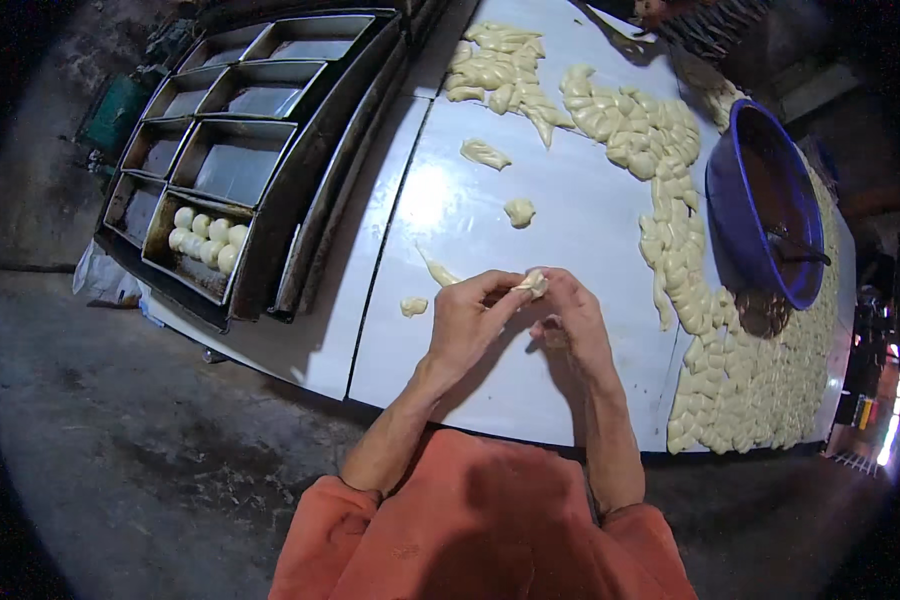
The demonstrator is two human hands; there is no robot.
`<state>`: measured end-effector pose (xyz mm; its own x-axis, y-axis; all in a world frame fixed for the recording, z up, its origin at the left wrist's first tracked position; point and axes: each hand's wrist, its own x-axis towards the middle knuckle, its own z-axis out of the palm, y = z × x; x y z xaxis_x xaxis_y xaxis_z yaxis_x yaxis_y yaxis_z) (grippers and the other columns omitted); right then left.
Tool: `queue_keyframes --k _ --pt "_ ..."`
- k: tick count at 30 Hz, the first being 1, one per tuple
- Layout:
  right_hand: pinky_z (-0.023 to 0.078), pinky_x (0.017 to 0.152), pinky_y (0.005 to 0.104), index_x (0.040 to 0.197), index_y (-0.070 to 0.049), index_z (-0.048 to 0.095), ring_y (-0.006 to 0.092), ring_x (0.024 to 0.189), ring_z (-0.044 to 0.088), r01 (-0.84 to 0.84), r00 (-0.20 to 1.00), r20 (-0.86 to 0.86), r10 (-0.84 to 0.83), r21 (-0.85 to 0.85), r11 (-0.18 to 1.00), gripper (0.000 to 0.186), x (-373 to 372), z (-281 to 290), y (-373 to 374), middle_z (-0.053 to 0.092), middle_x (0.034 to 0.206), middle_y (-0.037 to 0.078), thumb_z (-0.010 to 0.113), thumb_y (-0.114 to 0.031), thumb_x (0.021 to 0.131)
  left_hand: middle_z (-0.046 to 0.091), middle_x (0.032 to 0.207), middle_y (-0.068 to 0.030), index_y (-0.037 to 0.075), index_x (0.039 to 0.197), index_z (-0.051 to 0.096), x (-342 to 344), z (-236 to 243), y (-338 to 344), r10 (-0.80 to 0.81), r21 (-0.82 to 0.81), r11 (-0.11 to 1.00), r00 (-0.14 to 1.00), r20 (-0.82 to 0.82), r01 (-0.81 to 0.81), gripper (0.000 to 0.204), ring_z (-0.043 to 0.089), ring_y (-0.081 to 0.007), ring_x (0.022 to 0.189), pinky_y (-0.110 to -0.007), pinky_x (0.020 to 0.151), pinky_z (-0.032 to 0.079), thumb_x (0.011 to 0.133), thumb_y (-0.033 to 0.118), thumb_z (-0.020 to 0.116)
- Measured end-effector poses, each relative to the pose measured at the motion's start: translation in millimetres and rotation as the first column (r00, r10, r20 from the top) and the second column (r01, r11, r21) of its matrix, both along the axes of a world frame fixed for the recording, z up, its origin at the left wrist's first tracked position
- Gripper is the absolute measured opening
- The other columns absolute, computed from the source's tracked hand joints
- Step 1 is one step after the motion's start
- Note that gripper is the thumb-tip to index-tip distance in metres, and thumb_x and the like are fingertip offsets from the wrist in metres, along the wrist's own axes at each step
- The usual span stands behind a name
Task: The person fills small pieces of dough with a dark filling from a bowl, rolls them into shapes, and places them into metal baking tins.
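Note:
My left hand (475, 315) and my right hand (570, 320) meet over the white tabletop, both with fingers closed around a small lump of pale dough (533, 284). Small loose dough pieces (519, 212) lie beyond them on the table, with another piece (413, 306) just left of my left hand. A long mass of many dough portions (730, 380) spreads along the right and far sides of the table.
On the left, a rack of rectangular metal pans (235, 155) sits on the table, the nearest pan holding several round dough balls (210, 240). A large blue plastic tub (730, 200) of brown contents, with a utensil in it, stands at the right among the dough.

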<state>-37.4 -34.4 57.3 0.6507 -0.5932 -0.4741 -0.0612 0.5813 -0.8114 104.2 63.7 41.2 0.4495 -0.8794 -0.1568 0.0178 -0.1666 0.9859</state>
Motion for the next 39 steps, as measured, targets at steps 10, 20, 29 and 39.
queue_keyframes --k 10,20,29,39 --pt "0.058 0.071 0.0274 0.111 0.001 0.062 0.014 0.086 0.067 0.085 0.996 0.023 -0.083 -0.119 0.989 0.021 -12.8 -9.1 13.2 0.068 0.098 0.009 0.068 -0.009 0.094 0.069 0.089 -0.0074 -0.002 0.105 0.068 -18.8 -21.7 9.5 0.117 0.013 0.992 0.848 -0.518 -0.129 0.017 0.068 -0.0147 0.077 -0.028 0.066 0.057 0.096 0.013 0.068" --pt "0.055 0.063 0.0215 0.107 -0.004 0.06 0.0082 0.081 0.061 0.241 0.971 0.062 -0.233 -0.232 0.942 0.02 -27.8 3.9 8.4 0.063 0.099 0.005 0.071 -0.006 0.091 0.061 0.133 -0.0213 -0.001 0.143 0.049 -49.8 -11.5 -25.8 0.233 -0.368 0.918 0.953 0.192 -0.15 0.056 0.067 -0.0252 0.11 -0.031 0.089 0.053 0.103 0.038 0.056" --pt "0.053 0.067 0.0205 0.111 -0.003 0.058 0.0096 0.081 0.066 0.331 0.83 0.423 -0.364 0.152 0.931 0.019 -81.0 24.1 -38.2 0.066 0.095 0.005 0.065 -0.006 0.093 0.067 0.126 -0.0194 -0.003 0.15 0.039 -154.2 -34.9 -97.6 -0.05 -0.619 0.779 0.972 -0.23 -0.106 0.086 0.069 -0.0217 0.105 -0.032 0.089 0.055 0.088 0.043 0.076" --pt "0.052 0.076 0.0268 0.11 -0.006 0.058 0.0103 0.084 0.063 0.481 0.844 0.145 -0.516 -0.631 0.609 0.019 -219.1 73.2 -263.5 0.065 0.095 0.003 0.062 -0.021 0.099 0.068 0.12 -0.0185 -0.003 0.13 0.059 -130.4 2.4 -99.8 -0.424 -0.039 0.906 0.9 -0.103 0.422 0.041 0.07 -0.0214 0.101 -0.033 0.089 0.056 0.094 0.012 0.069"
